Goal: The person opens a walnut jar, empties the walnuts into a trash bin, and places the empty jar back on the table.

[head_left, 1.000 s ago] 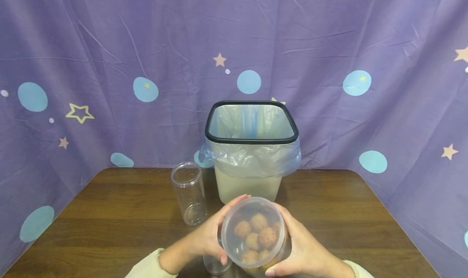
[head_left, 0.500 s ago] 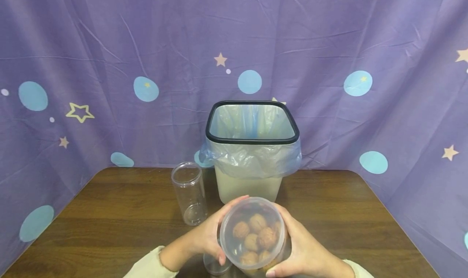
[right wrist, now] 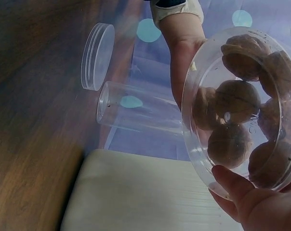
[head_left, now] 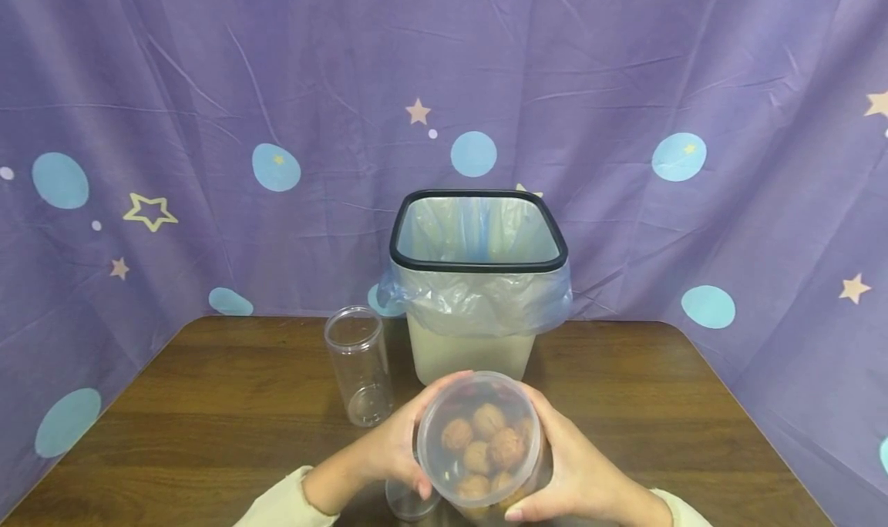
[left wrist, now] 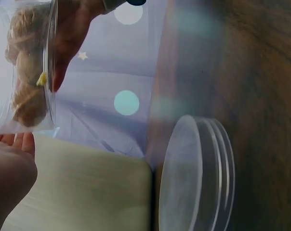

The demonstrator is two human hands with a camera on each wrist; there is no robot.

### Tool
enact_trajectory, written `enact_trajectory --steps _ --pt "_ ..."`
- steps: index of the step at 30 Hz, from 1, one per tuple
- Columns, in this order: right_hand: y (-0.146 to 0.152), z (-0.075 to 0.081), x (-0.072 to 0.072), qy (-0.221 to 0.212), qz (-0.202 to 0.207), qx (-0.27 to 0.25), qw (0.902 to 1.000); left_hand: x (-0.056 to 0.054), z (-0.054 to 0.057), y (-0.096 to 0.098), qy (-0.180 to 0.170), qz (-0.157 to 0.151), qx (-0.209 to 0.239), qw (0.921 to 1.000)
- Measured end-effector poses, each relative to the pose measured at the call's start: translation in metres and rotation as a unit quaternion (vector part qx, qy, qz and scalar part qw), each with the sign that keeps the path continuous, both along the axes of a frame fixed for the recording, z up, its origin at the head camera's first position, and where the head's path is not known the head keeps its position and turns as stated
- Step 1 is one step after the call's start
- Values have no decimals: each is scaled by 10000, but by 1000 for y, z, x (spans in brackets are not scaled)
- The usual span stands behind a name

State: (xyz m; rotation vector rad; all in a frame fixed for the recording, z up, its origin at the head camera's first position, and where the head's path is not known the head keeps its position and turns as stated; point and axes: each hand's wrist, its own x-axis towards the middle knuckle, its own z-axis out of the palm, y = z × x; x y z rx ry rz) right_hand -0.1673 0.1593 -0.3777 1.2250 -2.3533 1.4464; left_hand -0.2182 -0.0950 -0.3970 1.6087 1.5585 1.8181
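Observation:
Both hands hold a clear plastic jar [right wrist: 189, 130] of walnuts, raised off the table and tilted so its frosted lid [head_left: 444, 407] faces the head camera. My left hand [head_left: 395, 448] grips the rim and lid from the left. From the other side my right hand [head_left: 583, 469] grips the jar's body, thumb toward the front. Several brown walnuts [head_left: 489, 421] show through the lid. The right wrist view looks up at the jar's bottom. On the table below lies a loose clear lid [head_left: 411, 504], partly hidden by my left hand.
An uncovered clear jar [head_left: 362, 377] stands upright behind my left forearm. Beyond the hands is a cream bin [head_left: 475, 357] with a black rim and a bluish plastic liner [head_left: 486, 303]. A purple patterned curtain [head_left: 333, 72] surrounds the brown wooden table [head_left: 208, 427].
The jar of walnuts tipped very slightly leftward between the first and second moments, and the walnuts shifted a little. Both hands keep their hold; otherwise almost nothing moved.

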Motion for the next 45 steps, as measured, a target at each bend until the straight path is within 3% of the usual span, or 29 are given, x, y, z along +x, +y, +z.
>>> enact_trajectory --steps 6,15,23,35,45 --pt "-1 1 -3 398 -59 -19 9992 4 -1 1 -163 238 146 9995" --pt "-2 0 -4 692 -102 -122 9975 6 -2 3 -67 530 211 9983" --pt "-2 -2 -4 602 -243 -99 9978 12 -7 7 25 883 470 9950" --pt "-3 -4 -3 449 -515 -89 9976 22 -11 11 -506 1252 572 9892" --pt "-6 -5 -2 448 -643 -90 9969 28 -11 14 -602 1439 784 9846"
